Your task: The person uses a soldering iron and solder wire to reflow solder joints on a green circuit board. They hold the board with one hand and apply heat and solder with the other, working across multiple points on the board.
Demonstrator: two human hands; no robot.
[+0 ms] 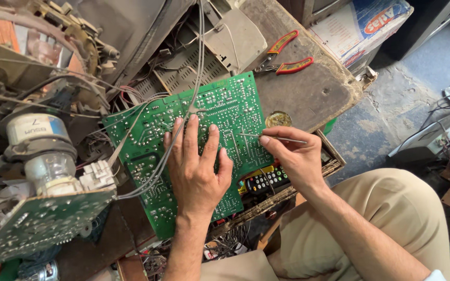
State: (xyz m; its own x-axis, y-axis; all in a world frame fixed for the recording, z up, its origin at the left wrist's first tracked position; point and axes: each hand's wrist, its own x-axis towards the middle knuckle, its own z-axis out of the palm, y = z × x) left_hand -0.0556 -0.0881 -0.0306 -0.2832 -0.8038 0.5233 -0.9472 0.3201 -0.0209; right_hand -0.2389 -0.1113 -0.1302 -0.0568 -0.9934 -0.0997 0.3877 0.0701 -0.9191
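Green circuit board, solder side up, tilted across cluttered workbench, centre of view. Left hand flat on board, fingers spread, palm pressing down; not grasping, nothing held. Grey wire bundle passing under left fingers and running up over board toward top of frame. Right hand at board's right edge, pinching thin metal probe between thumb and fingertips; tip pointing left, over solder joints just right of left hand. Contact with board: cannot tell, tip too fine. Black remote control with coloured buttons just below right hand, partly under board edge. Small round tin just beyond board's right edge. Red-handled pliers farther back on bench, well apart from both hands. Glass tube neck with second green board at left, near main board's lower-left corner. Beige trousers at lower right. Blue printed carton at top right.
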